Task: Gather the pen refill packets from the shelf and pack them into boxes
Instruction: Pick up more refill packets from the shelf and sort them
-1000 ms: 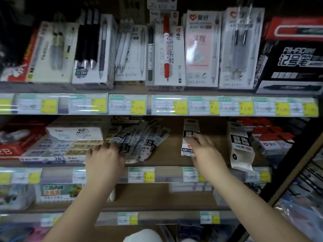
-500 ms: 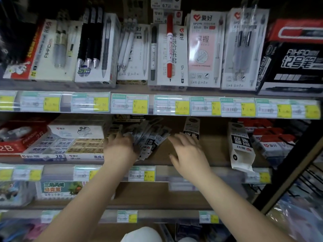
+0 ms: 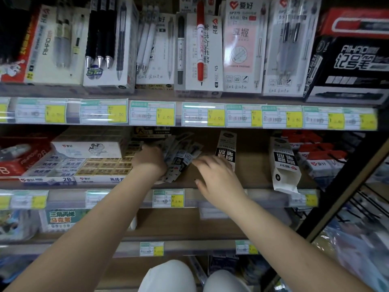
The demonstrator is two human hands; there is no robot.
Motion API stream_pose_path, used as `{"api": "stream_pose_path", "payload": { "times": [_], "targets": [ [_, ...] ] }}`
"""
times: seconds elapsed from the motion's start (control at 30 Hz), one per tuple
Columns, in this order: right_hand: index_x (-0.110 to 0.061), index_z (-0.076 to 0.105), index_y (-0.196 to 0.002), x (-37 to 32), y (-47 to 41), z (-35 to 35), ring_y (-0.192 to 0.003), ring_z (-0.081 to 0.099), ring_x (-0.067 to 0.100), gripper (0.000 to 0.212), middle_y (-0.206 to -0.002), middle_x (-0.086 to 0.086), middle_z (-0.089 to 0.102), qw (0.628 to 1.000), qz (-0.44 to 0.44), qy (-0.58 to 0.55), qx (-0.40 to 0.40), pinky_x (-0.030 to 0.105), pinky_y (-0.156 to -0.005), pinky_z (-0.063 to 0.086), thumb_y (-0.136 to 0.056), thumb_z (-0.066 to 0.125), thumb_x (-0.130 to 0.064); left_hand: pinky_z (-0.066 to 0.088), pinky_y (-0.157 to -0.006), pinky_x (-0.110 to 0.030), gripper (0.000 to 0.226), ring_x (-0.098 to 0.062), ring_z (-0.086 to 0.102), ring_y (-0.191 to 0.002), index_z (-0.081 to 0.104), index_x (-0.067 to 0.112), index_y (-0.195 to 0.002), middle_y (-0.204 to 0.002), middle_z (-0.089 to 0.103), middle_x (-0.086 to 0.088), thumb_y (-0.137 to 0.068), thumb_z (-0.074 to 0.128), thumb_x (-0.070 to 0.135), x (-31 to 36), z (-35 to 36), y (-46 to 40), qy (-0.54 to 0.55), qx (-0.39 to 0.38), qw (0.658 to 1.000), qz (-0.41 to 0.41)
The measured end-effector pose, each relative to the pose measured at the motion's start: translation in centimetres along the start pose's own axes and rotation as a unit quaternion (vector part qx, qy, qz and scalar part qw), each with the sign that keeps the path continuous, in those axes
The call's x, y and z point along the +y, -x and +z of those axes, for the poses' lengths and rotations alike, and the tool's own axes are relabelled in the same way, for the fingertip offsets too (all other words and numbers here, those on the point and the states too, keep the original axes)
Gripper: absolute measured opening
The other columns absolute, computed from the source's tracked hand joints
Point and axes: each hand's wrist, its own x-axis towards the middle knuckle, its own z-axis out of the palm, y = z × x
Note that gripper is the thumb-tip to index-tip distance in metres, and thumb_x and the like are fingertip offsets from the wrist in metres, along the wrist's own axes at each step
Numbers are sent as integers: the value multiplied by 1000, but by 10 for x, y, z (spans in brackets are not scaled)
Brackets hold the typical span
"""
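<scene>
Packets are bunched in left hand on shelf; right hand is spread, empty. Boxes unfilled; packing not started.

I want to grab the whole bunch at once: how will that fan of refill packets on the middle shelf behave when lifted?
The refill packets look thin, flat and light, so probably floppy. They lie fanned and overlapping with glossy faces, so likely to slide apart. The left hand rests at their edge; squaring them first seems wise.

Head view, close, facing down onto shelf.
</scene>
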Motion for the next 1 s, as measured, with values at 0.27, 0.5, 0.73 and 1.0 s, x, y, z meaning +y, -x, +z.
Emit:
{"api": "stream_pose_path", "payload": {
  "times": [0.27,0.5,0.73,1.0],
  "targets": [
    [-15,54,-129,-4,8,4,-120,50,26,46,-125,4,58,1000,-4,-14,-20,45,-107,32,-84,64,-19,50,-87,-40,47,-35,57,-111,42,1,-130,-123,56,-18,-88,54,17,-3,2,0,98,-5,995,6],
    [-16,51,-131,-1,12,-3,-125,44,24,45,-132,2,54,999,7,-35,-23,42,-109,29,-87,58,-14,49,-90,-43,57,-39,54,-112,36,-5,-129,-124,52,-25,-84,64,15,-4,6,-1,193,30,981,-2],
    [-20,43,-138,2,17,-13,-130,37,19,46,-140,-3,45,998,17,-34,-52,35,-105,30,-93,48,-18,42,-70,-33,39,-35,58,-98,45,5,-124,-112,61,-17,-87,57,9,-15,8,8,288,50,956,6],
    [-21,42,-138,3,16,-14,-129,38,20,45,-139,-2,47,997,33,-49,-50,34,-104,32,-93,49,-21,46,-82,-40,53,-38,55,-107,37,8,-133,-127,49,-19,-86,60,5,-16,3,13,248,80,964,52]
  ]
}}
